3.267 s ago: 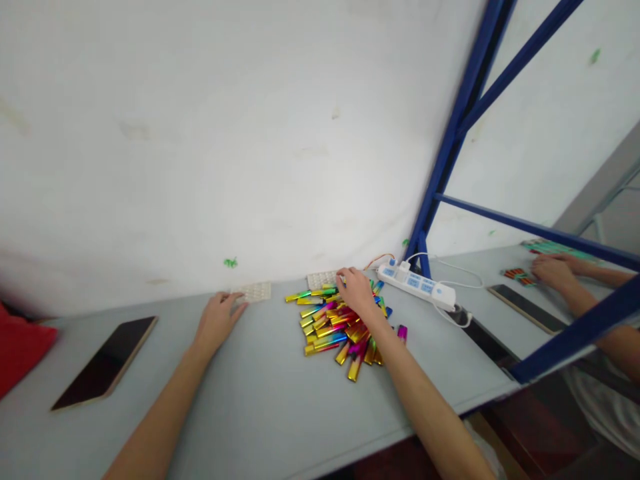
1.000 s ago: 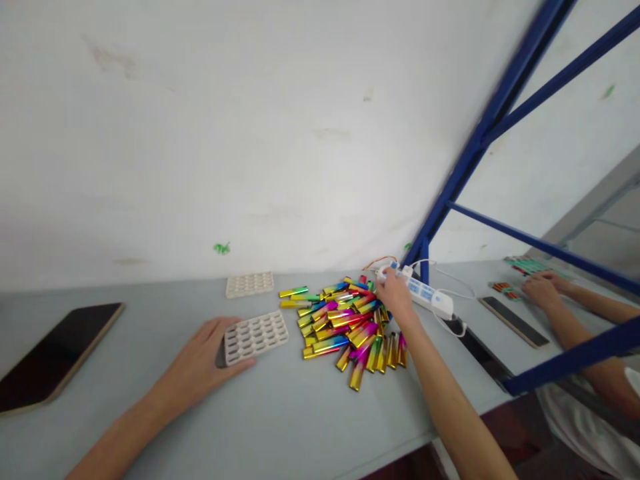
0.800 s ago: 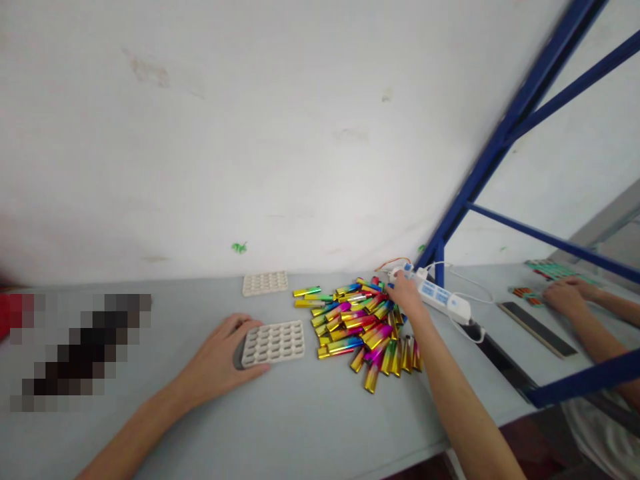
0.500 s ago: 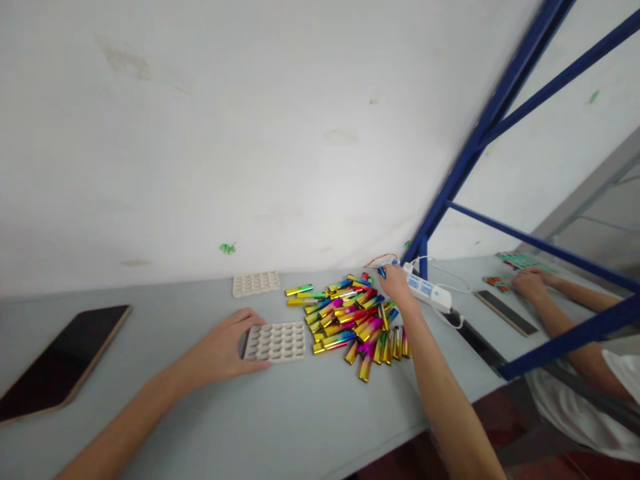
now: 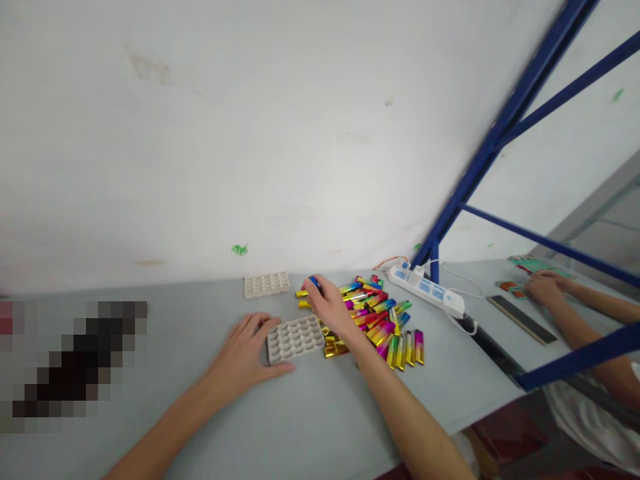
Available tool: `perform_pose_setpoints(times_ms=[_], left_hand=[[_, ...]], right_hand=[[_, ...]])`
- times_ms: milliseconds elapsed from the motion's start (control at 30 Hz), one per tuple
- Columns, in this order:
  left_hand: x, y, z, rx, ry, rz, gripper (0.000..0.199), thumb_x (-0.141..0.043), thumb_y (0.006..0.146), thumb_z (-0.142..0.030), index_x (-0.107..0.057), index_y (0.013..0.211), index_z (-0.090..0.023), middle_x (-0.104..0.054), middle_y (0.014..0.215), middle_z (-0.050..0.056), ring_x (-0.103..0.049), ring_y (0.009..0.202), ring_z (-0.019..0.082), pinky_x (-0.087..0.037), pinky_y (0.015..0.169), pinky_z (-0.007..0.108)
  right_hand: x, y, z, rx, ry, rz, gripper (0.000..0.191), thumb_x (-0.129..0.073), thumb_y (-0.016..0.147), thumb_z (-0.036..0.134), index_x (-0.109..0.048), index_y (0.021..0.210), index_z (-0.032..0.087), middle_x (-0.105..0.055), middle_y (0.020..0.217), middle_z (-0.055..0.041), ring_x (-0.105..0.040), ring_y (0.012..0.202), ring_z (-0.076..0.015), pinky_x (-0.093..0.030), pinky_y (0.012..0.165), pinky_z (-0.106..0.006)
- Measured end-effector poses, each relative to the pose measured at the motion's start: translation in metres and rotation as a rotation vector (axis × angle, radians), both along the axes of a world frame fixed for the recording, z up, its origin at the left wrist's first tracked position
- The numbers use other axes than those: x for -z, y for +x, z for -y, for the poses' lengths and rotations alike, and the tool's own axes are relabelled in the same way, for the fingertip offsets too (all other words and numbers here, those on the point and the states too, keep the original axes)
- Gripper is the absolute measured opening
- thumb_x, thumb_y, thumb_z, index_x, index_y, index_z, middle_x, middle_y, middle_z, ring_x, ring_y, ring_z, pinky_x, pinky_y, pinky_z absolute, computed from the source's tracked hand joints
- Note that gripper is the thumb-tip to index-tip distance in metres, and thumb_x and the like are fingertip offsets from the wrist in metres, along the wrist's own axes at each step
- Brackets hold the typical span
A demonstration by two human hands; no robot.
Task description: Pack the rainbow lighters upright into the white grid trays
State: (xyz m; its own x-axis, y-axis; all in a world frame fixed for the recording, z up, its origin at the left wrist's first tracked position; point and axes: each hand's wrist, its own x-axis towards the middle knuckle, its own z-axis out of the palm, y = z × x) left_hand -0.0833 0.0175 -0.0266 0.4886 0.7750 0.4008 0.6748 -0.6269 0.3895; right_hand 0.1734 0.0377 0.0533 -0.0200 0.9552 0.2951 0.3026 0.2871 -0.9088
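Left hand [image 5: 246, 351] holds front tray [image 5: 295, 339] — power strip [image 5: 426, 291], blue markings [image 5: 437, 293] unreadably small.

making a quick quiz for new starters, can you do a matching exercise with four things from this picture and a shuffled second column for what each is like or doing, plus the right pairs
Column one
1. left hand
2. power strip
3. shiny sticks
4. right hand

Column two
A. white, with cables
B. holding a small blue item
C. heaped, many-coloured
D. gripping the nearer pale tray

Right pairs: 1-D, 2-A, 3-C, 4-B
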Motion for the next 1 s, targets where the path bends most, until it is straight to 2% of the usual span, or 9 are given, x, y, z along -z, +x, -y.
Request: perform_pose_setpoints(times_ms=[167, 333, 500, 700, 833, 900, 1000], left_hand=[[-0.004, -0.016, -0.001, 0.003, -0.034, -0.020, 0.081, -0.096, 0.078, -0.074, -0.079, 0.143, -0.030, -0.078, 0.145, 0.012, -0.073, 0.136, 0.040, -0.058, 0.121, 0.054], [-0.013, -0.023, -0.004, 0.001, -0.091, 0.026, 0.069, -0.095, 0.079, -0.074, -0.085, 0.134, -0.032, -0.081, 0.142, 0.010, -0.076, 0.133, 0.041, -0.061, 0.122, 0.056], [-0.016, -0.023, -0.003, 0.012, -0.101, 0.063, 0.069, -0.096, 0.078, -0.075, -0.087, 0.130, -0.031, -0.081, 0.140, 0.011, -0.076, 0.132, 0.041, -0.062, 0.122, 0.056], [-0.017, -0.021, 0.000, -0.001, -0.129, 0.077, 0.068, -0.099, 0.076, -0.071, -0.088, 0.129, -0.030, -0.080, 0.134, 0.009, -0.075, 0.128, 0.038, -0.064, 0.120, 0.054], [-0.021, -0.020, -0.002, 0.018, -0.167, 0.076, 0.068, -0.101, 0.075, -0.071, -0.087, 0.126, -0.028, -0.082, 0.125, 0.008, -0.075, 0.122, 0.036, -0.064, 0.117, 0.052], [-0.022, -0.020, -0.002, 0.026, -0.169, 0.078, 0.067, -0.101, 0.075, -0.071, -0.086, 0.125, -0.028, -0.083, 0.122, 0.008, -0.076, 0.120, 0.036, -0.064, 0.115, 0.050], [-0.022, -0.020, -0.003, 0.027, -0.167, 0.079, 0.067, -0.099, 0.077, -0.072, -0.085, 0.124, -0.028, -0.083, 0.121, 0.007, -0.076, 0.118, 0.035, -0.064, 0.114, 0.049]], right_hand=[[0.014, -0.006, 0.017, 0.092, 0.002, 0.075, 0.060, -0.053, 0.110, 0.074, -0.050, 0.072, 0.028, -0.050, 0.064, 0.0044, -0.048, 0.064, -0.0168, -0.036, 0.061, -0.029], [0.017, -0.006, 0.020, 0.156, -0.007, 0.090, 0.057, -0.059, 0.104, 0.065, -0.041, 0.063, 0.028, -0.042, 0.061, 0.0047, -0.041, 0.064, -0.0161, -0.028, 0.062, -0.031], [0.021, -0.010, 0.019, 0.126, 0.008, 0.122, 0.046, -0.060, 0.100, 0.048, -0.040, 0.063, 0.028, -0.046, 0.061, 0.0045, -0.042, 0.065, -0.0169, -0.028, 0.063, -0.031], [0.021, -0.015, 0.024, 0.055, 0.032, 0.179, 0.042, -0.063, 0.108, 0.055, -0.054, 0.078, 0.028, -0.060, 0.072, 0.0023, -0.053, 0.072, -0.0197, -0.038, 0.071, -0.031], [0.018, -0.018, 0.027, -0.037, 0.060, 0.199, 0.030, -0.060, 0.112, 0.050, -0.061, 0.091, 0.028, -0.072, 0.086, -0.0011, -0.065, 0.081, -0.0227, -0.046, 0.078, -0.032], [0.016, -0.020, 0.029, -0.054, 0.057, 0.211, 0.033, -0.061, 0.113, 0.050, -0.060, 0.089, 0.028, -0.070, 0.083, -0.0004, -0.064, 0.079, -0.0216, -0.045, 0.076, -0.030], [0.013, -0.023, 0.031, -0.023, 0.042, 0.223, 0.046, -0.065, 0.111, 0.055, -0.054, 0.076, 0.027, -0.059, 0.070, 0.0029, -0.053, 0.070, -0.0180, -0.036, 0.069, -0.030]])
